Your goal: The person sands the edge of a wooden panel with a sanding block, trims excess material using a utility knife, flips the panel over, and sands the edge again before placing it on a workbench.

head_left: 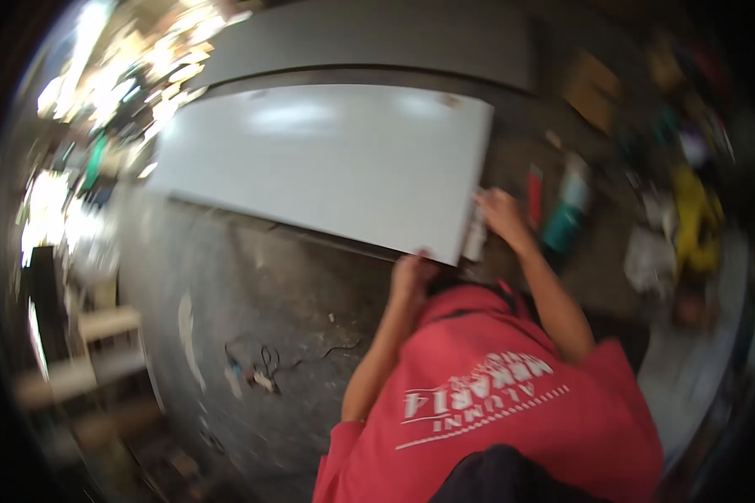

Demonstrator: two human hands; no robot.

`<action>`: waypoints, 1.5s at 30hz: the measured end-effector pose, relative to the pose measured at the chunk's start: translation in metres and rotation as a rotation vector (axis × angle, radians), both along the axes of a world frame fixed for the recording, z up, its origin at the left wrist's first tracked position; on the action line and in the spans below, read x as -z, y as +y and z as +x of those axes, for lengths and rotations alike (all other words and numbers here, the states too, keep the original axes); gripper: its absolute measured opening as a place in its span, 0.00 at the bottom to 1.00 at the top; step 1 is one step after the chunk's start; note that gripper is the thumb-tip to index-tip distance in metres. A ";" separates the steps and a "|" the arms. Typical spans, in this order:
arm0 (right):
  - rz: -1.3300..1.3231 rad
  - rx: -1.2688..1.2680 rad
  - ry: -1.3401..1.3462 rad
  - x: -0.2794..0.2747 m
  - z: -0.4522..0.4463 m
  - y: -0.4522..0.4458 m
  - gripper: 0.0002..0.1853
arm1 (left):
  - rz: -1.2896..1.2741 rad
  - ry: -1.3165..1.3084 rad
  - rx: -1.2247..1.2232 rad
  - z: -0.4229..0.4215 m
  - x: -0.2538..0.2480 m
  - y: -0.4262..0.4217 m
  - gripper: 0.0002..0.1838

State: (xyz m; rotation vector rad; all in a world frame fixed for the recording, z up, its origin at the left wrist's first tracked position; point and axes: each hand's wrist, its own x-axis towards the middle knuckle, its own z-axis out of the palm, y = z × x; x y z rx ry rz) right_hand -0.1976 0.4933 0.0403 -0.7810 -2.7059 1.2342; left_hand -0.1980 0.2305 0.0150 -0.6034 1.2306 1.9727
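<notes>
A large white panel [327,168] lies tilted across the view, with light reflecting off its smooth face. My left hand [413,270] grips its near edge close to the lower right corner, fingertips over the rim. At the panel's right edge, my right hand [499,211] is closed with its fingers against the rim; motion blur softens the fingers. The panel's underside is hidden.
Behind the panel is a long grey surface [377,38]. To the right lie a red object [534,197], a teal-and-white bottle or can [564,220], a cardboard piece [594,90] and a yellow item [696,222]. A thin cable [302,360] lies at lower left.
</notes>
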 end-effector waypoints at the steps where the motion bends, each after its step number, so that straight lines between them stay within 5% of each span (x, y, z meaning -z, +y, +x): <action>1: -0.218 0.024 -0.044 0.011 -0.005 0.005 0.25 | -0.042 0.016 -0.100 0.006 0.001 0.005 0.07; 3: -0.326 -0.009 -0.052 0.020 -0.012 0.014 0.23 | -0.153 0.034 -0.106 0.006 0.023 0.010 0.11; 4: -0.288 -0.003 -0.025 0.076 -0.017 0.033 0.24 | -0.246 0.033 -0.056 0.004 0.004 0.007 0.16; 5: -0.592 0.040 -0.133 0.005 -0.018 0.011 0.25 | -0.229 0.043 -0.216 0.011 0.006 0.016 0.18; 6: -0.733 -0.050 -0.092 -0.010 -0.018 0.007 0.22 | -0.352 0.108 -0.096 0.008 0.025 0.009 0.22; 7: -0.798 -0.084 -0.025 -0.003 -0.020 0.006 0.19 | -0.333 0.146 -0.235 0.011 0.011 0.013 0.27; 10: -0.694 -0.045 -0.099 -0.016 -0.025 0.005 0.11 | -0.207 0.154 -0.287 0.011 0.016 0.020 0.27; 21: -0.618 -0.080 -0.237 -0.030 -0.036 0.001 0.14 | -0.201 0.206 -0.276 0.019 -0.027 0.012 0.30; 27: -0.602 -0.099 -0.303 -0.021 -0.039 0.012 0.17 | -0.269 0.203 -0.294 0.016 0.005 0.020 0.28; 32: -0.873 -0.063 -0.502 -0.028 -0.041 0.011 0.19 | -0.288 0.229 -0.308 0.014 0.029 0.027 0.27; 45: -0.664 -0.091 -0.423 -0.016 -0.037 0.011 0.20 | -0.351 0.170 -0.245 0.015 0.009 0.020 0.28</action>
